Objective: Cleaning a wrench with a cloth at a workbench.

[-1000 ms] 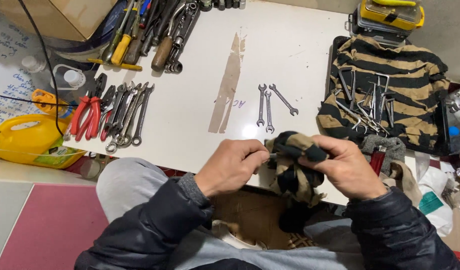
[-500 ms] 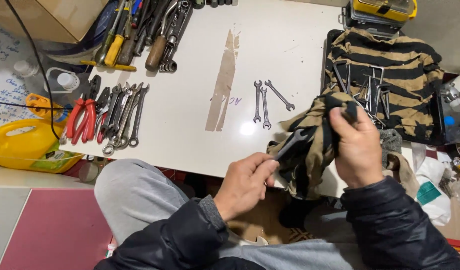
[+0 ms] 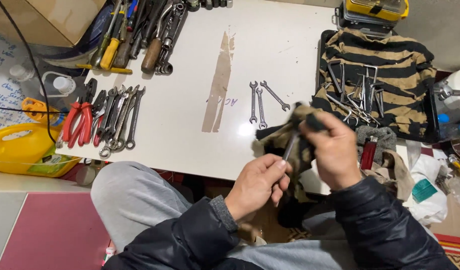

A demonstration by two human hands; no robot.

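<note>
Wiping: left hand (image 3: 257,184) pinches the lower end of a small wrench (image 3: 290,146), fingers (image 3: 280,167) closed together on its shank; right hand (image 3: 334,150) clamps a striped rag (image 3: 277,137) around the upper end, fingers curled shut on the cloth.
Wrench position: slanted between the two hands, over the near edge of the white tabletop (image 3: 190,80), its top hidden in the rag.
Cleaned set: three small wrenches (image 3: 262,102) lie side by side on the tabletop, just beyond the rag, apart from both hands.
Right tray: dark tray (image 3: 430,120) lined with striped cloth, loose hex keys and small tools (image 3: 357,97) on it.
Left row: red-handled pliers (image 3: 80,120) and a row of larger wrenches (image 3: 122,117) at the tabletop's left edge.
Far left pile: screwdrivers and handled tools (image 3: 140,30) heaped at the far corner.
Packages: yellow jug (image 3: 17,150) with a green and yellow label, low left off the tabletop; cardboard box (image 3: 55,15) top left; yellow-lidded case (image 3: 372,12) top right; white plastic bag with a teal patch (image 3: 425,192) right of the right arm.
Sign: white sheet with blue handwriting (image 3: 2,85) at the left border.
</note>
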